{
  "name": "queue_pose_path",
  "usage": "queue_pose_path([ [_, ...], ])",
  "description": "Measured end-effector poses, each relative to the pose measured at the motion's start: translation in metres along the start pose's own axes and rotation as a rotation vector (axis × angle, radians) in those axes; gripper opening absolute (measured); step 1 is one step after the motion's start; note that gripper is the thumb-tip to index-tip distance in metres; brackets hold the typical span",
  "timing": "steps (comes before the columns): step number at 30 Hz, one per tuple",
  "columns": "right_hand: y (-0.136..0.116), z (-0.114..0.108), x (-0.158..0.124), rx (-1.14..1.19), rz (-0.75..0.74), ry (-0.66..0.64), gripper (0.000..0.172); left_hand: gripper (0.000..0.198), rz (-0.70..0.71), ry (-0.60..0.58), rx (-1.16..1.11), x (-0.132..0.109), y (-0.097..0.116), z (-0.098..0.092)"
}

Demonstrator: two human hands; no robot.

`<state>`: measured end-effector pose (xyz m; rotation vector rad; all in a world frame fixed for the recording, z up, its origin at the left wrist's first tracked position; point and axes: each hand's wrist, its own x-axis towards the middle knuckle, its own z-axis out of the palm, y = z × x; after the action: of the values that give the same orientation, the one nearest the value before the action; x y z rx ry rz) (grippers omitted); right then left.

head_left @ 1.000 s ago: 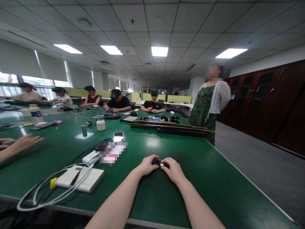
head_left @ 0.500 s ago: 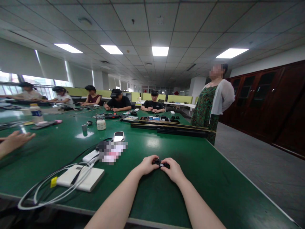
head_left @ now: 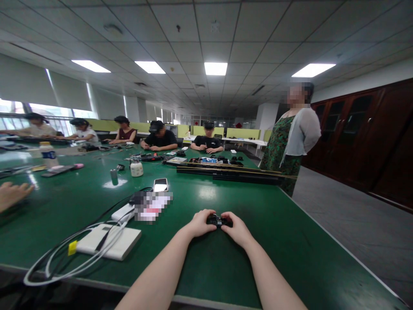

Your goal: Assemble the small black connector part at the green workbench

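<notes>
A small black part [head_left: 218, 221] with a pale patch lies between my two hands, low over the green table [head_left: 167, 267]. Its exact kind is too small to make out. My left hand [head_left: 203, 223] grips its left end, thumb at the near side and fingers curled behind. On the right end, my right hand [head_left: 236, 228] pinches it the same way. The fingertips hide both ends of the part.
To the left lie a white box [head_left: 109, 242] with looped cables, a phone [head_left: 160, 185] and a small jar [head_left: 136, 168]. Long black bars [head_left: 232, 174] cross the far side. Another person's hand [head_left: 14, 196] is at the left edge; a person [head_left: 287, 137] stands at right.
My right hand has shifted slightly right, and more of the black part shows between my hands. The other person's hand at the left has drawn back toward the edge.
</notes>
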<state>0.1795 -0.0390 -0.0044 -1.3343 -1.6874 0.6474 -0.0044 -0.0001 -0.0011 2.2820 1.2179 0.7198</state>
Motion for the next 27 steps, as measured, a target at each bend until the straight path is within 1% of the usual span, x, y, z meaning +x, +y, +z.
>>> queue_pose_path([
  [4,-0.001,0.0004,-0.0005,0.018,0.0,0.013,0.031,0.058,-0.005,0.013,-0.005,0.0002,0.0,0.0004],
  [12,-0.0009,0.0,0.0012,-0.027,0.031,-0.015,0.035,0.044,-0.024,0.015,0.001,0.0018,-0.0036,0.0023],
  [18,-0.0061,-0.0015,-0.0006,-0.056,0.034,-0.001,0.03,0.042,-0.027,0.017,-0.007,0.0016,-0.0027,0.0016],
  [24,-0.0037,-0.0011,0.0001,-0.058,0.031,0.002,0.029,0.051,-0.036,0.025,-0.043,0.0007,0.0004,0.0008],
  [27,-0.0029,-0.0009,0.0002,-0.059,0.032,0.007,0.028,0.048,-0.038,0.021,-0.038,0.001,0.0002,0.0011],
])
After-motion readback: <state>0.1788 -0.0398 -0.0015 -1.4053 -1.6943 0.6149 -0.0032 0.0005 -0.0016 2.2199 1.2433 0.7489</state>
